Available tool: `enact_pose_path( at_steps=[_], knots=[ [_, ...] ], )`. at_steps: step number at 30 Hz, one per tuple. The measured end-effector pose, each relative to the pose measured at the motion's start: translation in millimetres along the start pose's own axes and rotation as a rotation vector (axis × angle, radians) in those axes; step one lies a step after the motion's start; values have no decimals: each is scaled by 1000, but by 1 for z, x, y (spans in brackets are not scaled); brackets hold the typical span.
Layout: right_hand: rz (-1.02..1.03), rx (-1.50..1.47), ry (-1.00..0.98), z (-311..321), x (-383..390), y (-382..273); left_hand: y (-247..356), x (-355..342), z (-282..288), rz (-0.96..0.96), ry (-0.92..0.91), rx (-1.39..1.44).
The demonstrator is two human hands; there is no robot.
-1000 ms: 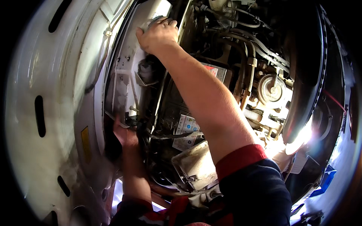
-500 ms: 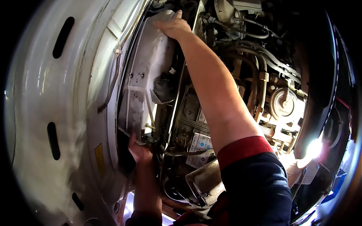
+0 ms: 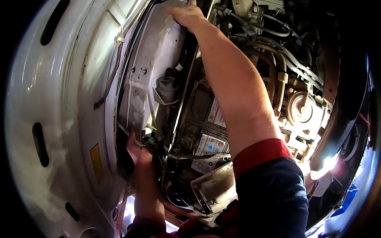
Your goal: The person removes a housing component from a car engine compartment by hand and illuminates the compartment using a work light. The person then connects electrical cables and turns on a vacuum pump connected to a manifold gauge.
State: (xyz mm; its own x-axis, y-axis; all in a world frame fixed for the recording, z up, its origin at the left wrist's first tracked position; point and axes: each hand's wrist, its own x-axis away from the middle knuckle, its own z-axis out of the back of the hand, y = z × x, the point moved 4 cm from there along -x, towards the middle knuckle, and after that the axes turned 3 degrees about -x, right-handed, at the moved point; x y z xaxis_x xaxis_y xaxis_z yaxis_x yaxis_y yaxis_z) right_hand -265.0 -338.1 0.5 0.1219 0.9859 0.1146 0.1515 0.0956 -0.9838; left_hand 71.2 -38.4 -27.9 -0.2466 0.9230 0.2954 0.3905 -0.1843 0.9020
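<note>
On the left, far side: grey housing [image 3: 152,51], lying lengthwise between the slotted white panel [image 3: 67,119] and a thin strip [image 3: 183,99].
Right hand [image 3: 185,16]: on the housing's far end, thumb and fingers spread apart, touching it; whether they clamp it, I cannot tell.
Left hand [image 3: 138,152]: at the housing's near end, one finger up against it; the rest sits in shadow, so its grip cannot be told.
Round cap [image 3: 167,88]: on the housing's right side.
Battery [image 3: 210,143]: right of the strip, partly hidden by the right forearm [image 3: 242,95].
Pale box [image 3: 214,186]: near, just beside the battery.
Disc [image 3: 300,108]: right of the forearm, near a hose [image 3: 282,75].
Yellow sticker [image 3: 96,162]: on the panel, left of the left hand.
</note>
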Motion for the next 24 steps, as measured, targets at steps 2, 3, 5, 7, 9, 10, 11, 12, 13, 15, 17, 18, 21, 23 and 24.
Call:
enact_pose_path(
  at_steps=[2,3,5,7,9,10,11,12,13,15,17,18,21,23,24],
  knots=[
    [-21,25,-66,3,8,-7,-1,5,-10,59,-121,70],
    [-96,99,-161,4,-4,-6,-1,5,-17,60,-125,73],
    [-39,111,-7,-1,-39,19,-4,4,-32,81,-158,111],
    [20,118,126,3,-34,16,-4,9,-35,52,-47,115],
    [77,-147,-436,1,-5,-10,-3,16,-33,20,70,125],
    [74,-134,-426,-1,-18,-14,-5,13,-37,-33,180,-14],
    [296,681,-523,-18,-32,-24,-6,12,-42,-87,288,-155],
    [396,1087,-566,-31,-31,-22,-3,15,-54,-95,269,-74],
    [529,1491,-599,-41,-19,-25,-3,18,-57,-98,277,-71],
    [650,1163,-192,-27,18,-21,2,23,-60,-171,333,-143],
    [962,1069,161,-2,61,-20,0,19,-51,-194,323,-257],
    [627,1242,-114,3,47,-22,1,17,-48,-218,314,-373],
    [255,1339,-393,0,49,-12,-1,13,-38,-168,325,-245],
    [176,1492,-308,-2,51,-8,0,11,-32,-125,294,-155],
    [173,1493,-305,-3,48,-2,-1,9,-32,-84,254,-66]
  ],
)
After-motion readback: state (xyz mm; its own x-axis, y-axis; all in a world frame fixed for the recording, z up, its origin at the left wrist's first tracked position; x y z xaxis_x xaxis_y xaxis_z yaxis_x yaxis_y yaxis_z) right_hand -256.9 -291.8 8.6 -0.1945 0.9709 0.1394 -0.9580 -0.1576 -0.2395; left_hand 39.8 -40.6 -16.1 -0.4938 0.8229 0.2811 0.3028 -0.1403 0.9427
